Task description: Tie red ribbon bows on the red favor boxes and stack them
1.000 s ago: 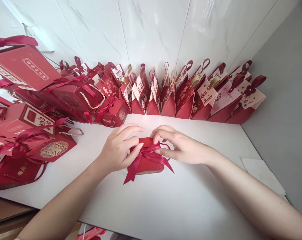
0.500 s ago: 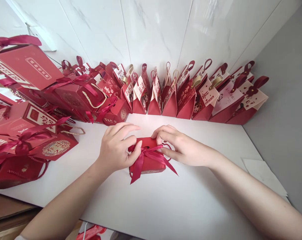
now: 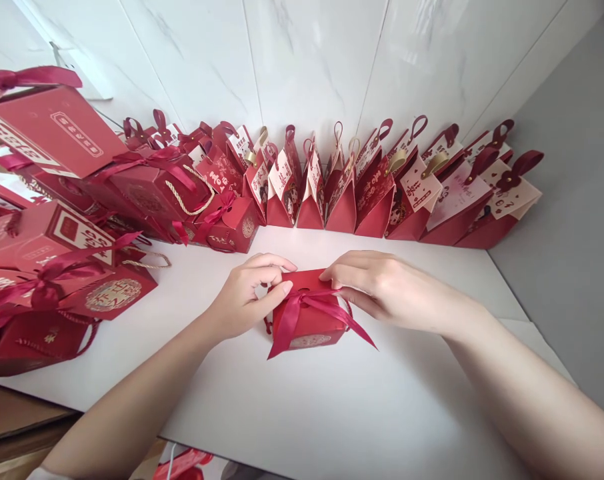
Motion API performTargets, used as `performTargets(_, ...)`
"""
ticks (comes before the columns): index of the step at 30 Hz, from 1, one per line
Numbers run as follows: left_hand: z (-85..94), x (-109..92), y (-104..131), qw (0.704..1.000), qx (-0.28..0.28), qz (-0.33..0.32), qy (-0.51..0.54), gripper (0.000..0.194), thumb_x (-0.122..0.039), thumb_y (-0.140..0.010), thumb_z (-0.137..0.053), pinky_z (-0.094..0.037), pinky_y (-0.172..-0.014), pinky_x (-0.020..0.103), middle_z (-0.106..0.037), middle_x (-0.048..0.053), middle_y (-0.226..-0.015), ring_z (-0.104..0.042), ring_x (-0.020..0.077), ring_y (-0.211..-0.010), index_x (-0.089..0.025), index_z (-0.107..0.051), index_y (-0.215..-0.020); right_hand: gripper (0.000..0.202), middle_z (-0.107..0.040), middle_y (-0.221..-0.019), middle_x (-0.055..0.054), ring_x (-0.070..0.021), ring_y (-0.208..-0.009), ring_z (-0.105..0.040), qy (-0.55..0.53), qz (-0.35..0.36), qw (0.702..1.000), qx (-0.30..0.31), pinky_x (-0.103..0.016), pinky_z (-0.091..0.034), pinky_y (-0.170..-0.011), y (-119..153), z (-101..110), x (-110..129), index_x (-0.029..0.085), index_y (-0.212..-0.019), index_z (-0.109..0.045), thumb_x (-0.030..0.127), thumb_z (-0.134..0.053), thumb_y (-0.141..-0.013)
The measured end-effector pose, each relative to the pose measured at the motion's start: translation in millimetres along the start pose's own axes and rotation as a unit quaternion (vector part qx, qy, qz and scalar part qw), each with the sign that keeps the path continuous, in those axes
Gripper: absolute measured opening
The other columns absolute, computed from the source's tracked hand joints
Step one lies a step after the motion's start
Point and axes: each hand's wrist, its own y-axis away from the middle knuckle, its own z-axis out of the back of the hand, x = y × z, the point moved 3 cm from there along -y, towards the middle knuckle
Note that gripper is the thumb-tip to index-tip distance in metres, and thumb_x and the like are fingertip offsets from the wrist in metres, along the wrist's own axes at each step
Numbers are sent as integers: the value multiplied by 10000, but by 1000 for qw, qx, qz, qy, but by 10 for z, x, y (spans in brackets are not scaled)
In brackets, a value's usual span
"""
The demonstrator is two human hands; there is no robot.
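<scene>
A small red gift box [image 3: 315, 328] with a gold round print stands on the white table, tied on top with a magenta satin ribbon [image 3: 295, 312] in a bow. The two ribbon tails hang over its near side. At the box's upper left is my left hand [image 3: 247, 293], its thumb and curled fingers closed at the bow's left loop. From the other side my right hand [image 3: 387, 287] pinches the bow's right part, fingertips against the box top. Both loops are partly hidden by fingers. A red cord handle shows at each side of the box.
Red boxes with ribbons [image 3: 47, 280] are piled at the left. Along the marble-look wall [image 3: 312, 60] stands a row of red and cream gift bags [image 3: 372, 200] with loop handles. White paper [image 3: 537, 347] lies at the right; a cardboard box [image 3: 22, 420] sits below the table's left edge.
The gift box has shifted slightly to the right, together with both hands. It is turned a little, so more of its near face and gold print shows.
</scene>
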Motion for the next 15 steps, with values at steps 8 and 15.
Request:
performTargets(8, -16, -31, 40, 995, -42, -20, -90, 303, -310, -878, -591, -479, -843, 343, -685, 55, -1063, -633, 196, -960, -183, -463, -635, 169, -612, -803, -56, -199, -698, -538, -8, -9, 1000, 13, -336, -428, -640, 12, 11, 1, 204, -935, -592, 187, -435, -995)
performTargets(15, -13, -46, 23, 996, 39, -14, -77, 376, -477, -742, -739, -502, -906, 382, -647, 90, -1179, -597, 257, -1110, -185, -525, -638, 123, -635, -1126, -89, -246, -1015, -614, -93, -25, 995, -39, -390, -523, -824, 59, 122, 109, 245, -1049, -621, 223, -549, -952)
